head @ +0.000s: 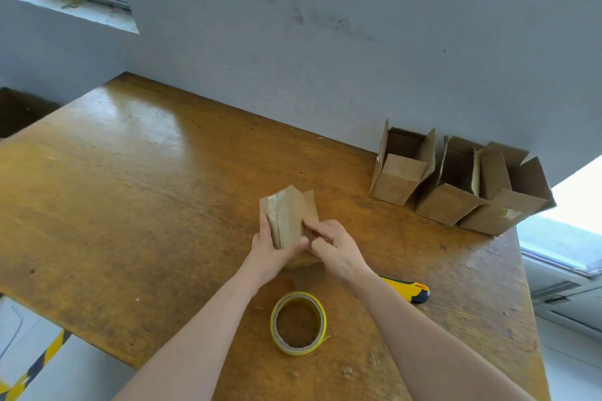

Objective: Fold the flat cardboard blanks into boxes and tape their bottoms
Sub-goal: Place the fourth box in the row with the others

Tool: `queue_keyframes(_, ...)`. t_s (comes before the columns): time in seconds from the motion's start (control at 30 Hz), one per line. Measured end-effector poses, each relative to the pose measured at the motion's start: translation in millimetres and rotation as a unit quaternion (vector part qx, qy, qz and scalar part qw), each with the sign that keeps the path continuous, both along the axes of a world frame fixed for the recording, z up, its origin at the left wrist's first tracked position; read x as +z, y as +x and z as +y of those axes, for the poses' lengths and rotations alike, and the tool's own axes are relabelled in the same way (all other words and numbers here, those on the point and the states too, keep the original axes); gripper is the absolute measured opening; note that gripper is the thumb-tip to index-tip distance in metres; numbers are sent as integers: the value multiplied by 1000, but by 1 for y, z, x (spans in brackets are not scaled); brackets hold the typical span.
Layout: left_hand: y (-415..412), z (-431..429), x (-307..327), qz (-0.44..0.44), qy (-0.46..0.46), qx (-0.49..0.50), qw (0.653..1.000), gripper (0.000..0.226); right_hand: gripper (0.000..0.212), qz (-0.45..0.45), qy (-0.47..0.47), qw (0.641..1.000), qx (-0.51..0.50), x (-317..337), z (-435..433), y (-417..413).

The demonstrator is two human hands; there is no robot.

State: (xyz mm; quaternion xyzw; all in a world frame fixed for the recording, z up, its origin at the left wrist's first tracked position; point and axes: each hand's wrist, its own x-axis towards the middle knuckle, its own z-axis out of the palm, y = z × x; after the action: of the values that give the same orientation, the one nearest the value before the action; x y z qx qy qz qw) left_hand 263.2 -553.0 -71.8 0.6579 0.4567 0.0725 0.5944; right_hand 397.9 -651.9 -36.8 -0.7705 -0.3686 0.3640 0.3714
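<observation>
Wooden counter (130, 205): three folded boxes (446, 202) at two o'clock. At centre the left hand (270, 254) grips a taped box (288, 215), the right hand (335, 247) pinching its side. Tape roll (298, 348) at six o'clock; knife (413, 293) at four.

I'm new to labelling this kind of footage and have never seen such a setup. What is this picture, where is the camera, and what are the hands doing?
There is no machine: these are a person's two bare hands, seen from a camera worn on the head, looking down. The left hand grips a small cardboard box; the right hand pinches its side. On the wooden table lie a roll of tape and a yellow-and-black knife. Three open boxes stand by the wall.
</observation>
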Motion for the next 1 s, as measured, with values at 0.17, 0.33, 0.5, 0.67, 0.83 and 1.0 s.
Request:
queue_keyframes(0.17, 0, -1, 8, -124, -145, 181, 965, 105, 35, 2, 17, 999, -41, 13, 15, -5)
queue_keyframes(0.33, -5, 1, 18, -232, -244, 218, 916, 51, 78, 67, -58, 986, -139, 19, 18, -8)
queue_keyframes(0.5, -11, 12, 16, -176, -212, 269, 923, 27, 30, 105, 39, 986, -121, 26, 20, -20)
queue_keyframes(0.67, -13, 14, 8, -33, -28, 205, 978, 42, 36, -18, 1, 997, -72, 30, 27, -31)
queue_keyframes(0.83, -18, 14, 17, 23, -36, 83, 996, 106, 52, -167, -41, 983, -67, 22, 22, -41)
queue_keyframes(1.0, -23, 11, 13, 27, -21, -20, 999, 128, 69, -128, -2, 983, -132, 21, 18, -49)
